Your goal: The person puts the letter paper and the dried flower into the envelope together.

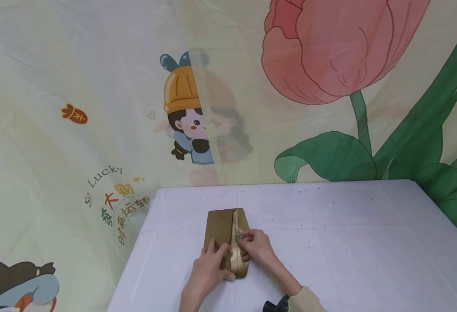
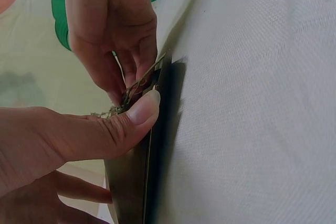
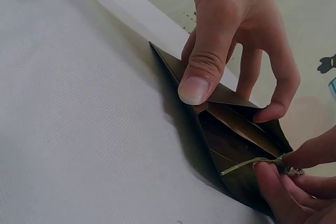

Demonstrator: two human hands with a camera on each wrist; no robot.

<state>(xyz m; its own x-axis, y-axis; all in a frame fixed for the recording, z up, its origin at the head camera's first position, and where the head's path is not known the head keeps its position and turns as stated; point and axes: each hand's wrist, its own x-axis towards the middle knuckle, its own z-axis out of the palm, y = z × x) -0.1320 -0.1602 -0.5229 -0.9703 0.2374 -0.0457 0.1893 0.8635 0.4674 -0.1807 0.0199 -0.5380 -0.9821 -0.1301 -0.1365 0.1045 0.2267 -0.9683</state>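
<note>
A gold-brown paper envelope (image 1: 219, 223) lies on the white-covered table, its long side opening facing right. My left hand (image 1: 208, 266) grips the near part of the envelope, thumb at its near edge and fingers on top by the opening. In the right wrist view, the envelope's mouth (image 3: 223, 140) gapes with a dark inside. My right hand (image 1: 259, 248) pinches a small dried plant sprig (image 1: 239, 235) over the opening. The sprig's thin stem (image 3: 239, 168) sticks out across the mouth; its fluffy head is partly hidden by my fingertips.
The table (image 1: 349, 242) has a white cloth with scattered dark specks on its far half. Behind it hangs a printed backdrop (image 1: 135, 65) with a large pink tulip and cartoon figures. A black strap device (image 1: 276, 304) sits at my right wrist.
</note>
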